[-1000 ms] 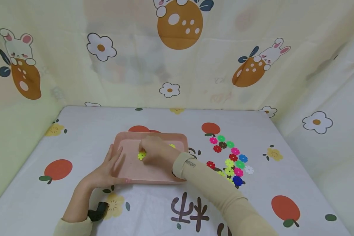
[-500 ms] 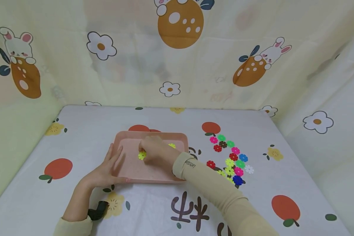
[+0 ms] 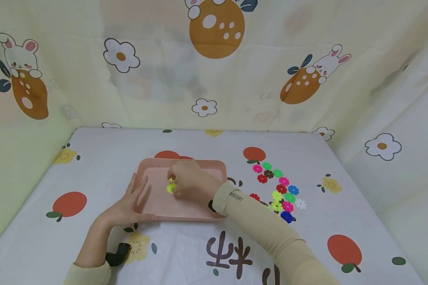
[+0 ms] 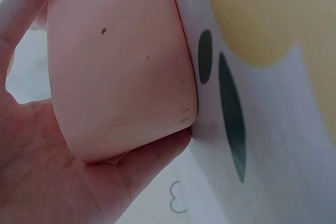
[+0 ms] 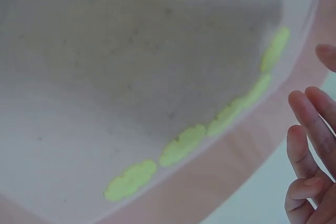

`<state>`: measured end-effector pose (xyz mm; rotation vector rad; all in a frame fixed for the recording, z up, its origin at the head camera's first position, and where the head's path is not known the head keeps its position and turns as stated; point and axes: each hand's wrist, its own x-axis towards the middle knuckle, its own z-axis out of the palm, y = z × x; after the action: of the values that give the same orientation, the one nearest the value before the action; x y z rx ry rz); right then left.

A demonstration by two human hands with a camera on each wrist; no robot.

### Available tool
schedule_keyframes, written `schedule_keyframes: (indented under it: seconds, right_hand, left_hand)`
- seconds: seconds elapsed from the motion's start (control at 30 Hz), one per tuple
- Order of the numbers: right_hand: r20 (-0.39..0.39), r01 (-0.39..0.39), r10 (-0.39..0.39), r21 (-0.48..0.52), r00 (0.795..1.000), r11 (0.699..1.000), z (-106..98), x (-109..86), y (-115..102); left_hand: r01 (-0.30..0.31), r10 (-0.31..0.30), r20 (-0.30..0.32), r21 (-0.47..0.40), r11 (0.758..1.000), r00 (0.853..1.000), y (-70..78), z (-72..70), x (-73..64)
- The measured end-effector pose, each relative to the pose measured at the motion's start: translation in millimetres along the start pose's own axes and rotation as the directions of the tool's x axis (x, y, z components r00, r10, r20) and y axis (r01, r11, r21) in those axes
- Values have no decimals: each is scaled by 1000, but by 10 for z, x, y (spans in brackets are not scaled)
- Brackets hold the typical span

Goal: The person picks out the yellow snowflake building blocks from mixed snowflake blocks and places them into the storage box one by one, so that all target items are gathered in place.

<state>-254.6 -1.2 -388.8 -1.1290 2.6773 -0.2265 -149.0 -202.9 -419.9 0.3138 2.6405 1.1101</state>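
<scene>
A shallow pink tray [image 3: 157, 204] lies on the cloth. My left hand [image 3: 126, 204] holds its near left corner, thumb along the front wall and fingers along the left side; the left wrist view shows the palm round the corner. My right hand [image 3: 189, 178] reaches over the tray with bent fingers, close over a yellow flower-shaped disc [image 3: 171, 188]. In the right wrist view, several yellow discs [image 5: 184, 145] form a curved row along the tray's wall, and the right thumb and fingers [image 5: 304, 108] stand apart with nothing visible between them.
Loose flower-shaped discs of several colours, among them a pink disc [image 3: 288, 206] and a blue disc [image 3: 287, 216], lie right of the tray, partly behind the right sleeve [image 3: 256, 221]. A printed curtain [image 3: 157, 91] hangs behind the tabletop.
My right hand has shifted slightly right and its fingers have lifted, showing a second bit of yellow beneath. The yellow disc near the tray's right is now hidden. My left hand stays put.
</scene>
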Motion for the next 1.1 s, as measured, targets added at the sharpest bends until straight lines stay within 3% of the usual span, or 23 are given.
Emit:
schedule_keyframes:
  seconds: [0.2,0.63,1.1]
  right_hand:
    - [-9,-12,12,82,1000,997,-140,-105,56]
    - [-29,-12,16,112,999,994,-461,-459,170]
    - [-91,-92,114,224,989,970,-507,-883,493]
  left_hand:
    - [-5,5,-6,3,1000,1000,3,9,8]
    - [6,-6,-13,5,1000,1000,-3,5,9]
    - [1,-1,-3,0,1000,1000,28,-4,-3]
